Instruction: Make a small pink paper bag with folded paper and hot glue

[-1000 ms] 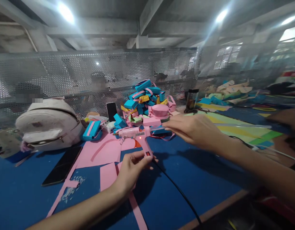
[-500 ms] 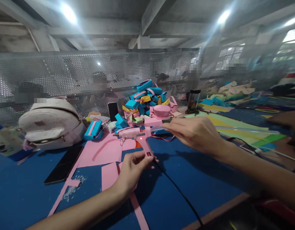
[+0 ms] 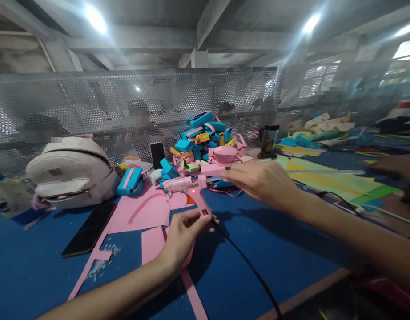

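My left hand (image 3: 181, 235) is closed around the lower end of the handle of a pink glue gun (image 3: 183, 184), whose nozzle points left. A small red light glows on the gun, and its orange trigger (image 3: 189, 199) hangs free of my fingers. Behind the gun, my right hand (image 3: 263, 180) pinches a long clear glue stick (image 3: 328, 172), which lines up with the gun's rear end. The stick's far end sticks out to the right past my wrist. Under my left hand lie folded pink paper pieces (image 3: 152, 244).
A heap of blue, pink and yellow paper items (image 3: 205, 138) stands at the back. On the left are a white backpack (image 3: 71, 173) and a black phone (image 3: 89, 230). The gun's black cord (image 3: 248, 262) runs toward the front edge. Another person's hand (image 3: 391, 169) is at far right.
My right hand and the glue stick have shifted left, so the stick's far end reaches less far right. The glue gun has moved slightly left in my left hand.
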`<state>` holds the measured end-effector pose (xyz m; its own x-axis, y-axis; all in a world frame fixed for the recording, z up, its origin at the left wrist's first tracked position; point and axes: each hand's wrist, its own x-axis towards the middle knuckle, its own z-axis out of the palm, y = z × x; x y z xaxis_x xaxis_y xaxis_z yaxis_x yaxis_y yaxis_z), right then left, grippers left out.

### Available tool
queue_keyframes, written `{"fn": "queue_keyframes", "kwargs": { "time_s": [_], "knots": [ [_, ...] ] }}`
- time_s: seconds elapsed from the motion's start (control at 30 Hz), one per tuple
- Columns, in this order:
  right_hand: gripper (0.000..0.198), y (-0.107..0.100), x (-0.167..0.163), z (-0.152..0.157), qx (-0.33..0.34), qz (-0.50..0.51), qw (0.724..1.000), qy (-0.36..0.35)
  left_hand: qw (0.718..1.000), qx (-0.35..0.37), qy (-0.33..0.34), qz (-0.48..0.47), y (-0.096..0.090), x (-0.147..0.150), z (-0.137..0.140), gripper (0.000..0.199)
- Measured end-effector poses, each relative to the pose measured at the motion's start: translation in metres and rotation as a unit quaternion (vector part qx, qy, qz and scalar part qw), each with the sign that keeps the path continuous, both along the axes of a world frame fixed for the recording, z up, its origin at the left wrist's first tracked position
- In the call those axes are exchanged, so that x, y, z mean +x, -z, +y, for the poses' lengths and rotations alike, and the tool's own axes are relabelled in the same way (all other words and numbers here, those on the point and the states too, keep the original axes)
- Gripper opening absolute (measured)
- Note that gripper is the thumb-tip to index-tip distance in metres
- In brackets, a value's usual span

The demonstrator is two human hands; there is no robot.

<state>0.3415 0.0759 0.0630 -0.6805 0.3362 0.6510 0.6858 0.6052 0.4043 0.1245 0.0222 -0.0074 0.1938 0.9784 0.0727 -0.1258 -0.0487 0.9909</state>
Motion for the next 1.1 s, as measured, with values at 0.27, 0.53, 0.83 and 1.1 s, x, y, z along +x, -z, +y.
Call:
{"fn": "queue_keyframes", "kwargs": {
  "time_s": [0.27, 0.53, 0.83, 1.1],
  "knots": [
    [0.027, -0.008, -0.007, 0.023, -0.01, 0.012, 0.999, -0.04, 0.999, -0.005, 0.005, -0.033, -0.003, 0.003, 0.004, 0.028],
    [0.023, 0.007, -0.026, 0.001, 0.028, 0.128, 0.986, -0.104, 0.997, 0.005, 0.004, -0.073, -0.004, -0.003, 0.018, 0.028],
    [0.035, 0.049, -0.049, 0.002, -0.506, 0.278, 0.792, -0.2, 0.995, 0.009, 0.003, -0.099, 0.002, 0.0, 0.021, 0.027],
    [0.036, 0.07, -0.071, 0.007, -0.684, 0.375, 0.589, -0.21, 0.995, -0.023, 0.014, -0.097, 0.016, 0.012, 0.001, 0.034]
  ]
}}
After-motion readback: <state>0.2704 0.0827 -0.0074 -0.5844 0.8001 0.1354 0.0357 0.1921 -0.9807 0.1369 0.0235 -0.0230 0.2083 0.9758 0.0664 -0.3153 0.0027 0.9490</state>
